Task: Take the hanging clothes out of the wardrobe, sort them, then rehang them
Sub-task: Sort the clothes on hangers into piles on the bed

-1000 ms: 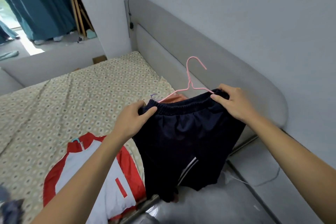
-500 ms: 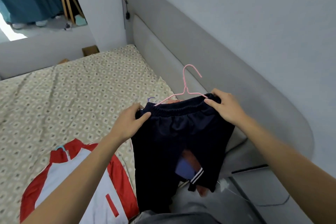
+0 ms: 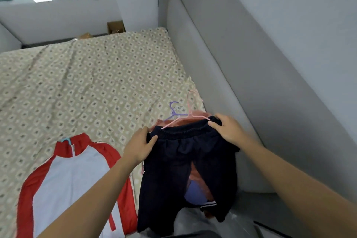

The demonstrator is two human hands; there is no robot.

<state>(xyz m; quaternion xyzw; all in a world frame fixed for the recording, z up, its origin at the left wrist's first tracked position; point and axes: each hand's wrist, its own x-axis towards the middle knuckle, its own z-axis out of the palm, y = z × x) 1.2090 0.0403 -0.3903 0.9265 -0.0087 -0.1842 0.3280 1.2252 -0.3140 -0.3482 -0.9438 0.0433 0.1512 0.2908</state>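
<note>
Dark navy shorts on a pink hanger are low over the bed's near right corner. My left hand grips the left end of the elastic waistband. My right hand grips the right end. Under the shorts lie an orange garment and a purple-blue one, with a purple hanger sticking out behind the waistband. A red and white zip jacket on a light blue hanger lies flat on the bed to the left.
The bed has a beige patterned sheet. A grey padded headboard runs along the right side against the wall. A cardboard box sits beyond the bed's far edge. Grey floor shows at the bottom right.
Both hands have lowered the shorts toward the clothes at the bed's corner, still holding the waistband. The view has tilted down, and the purple hanger now shows.
</note>
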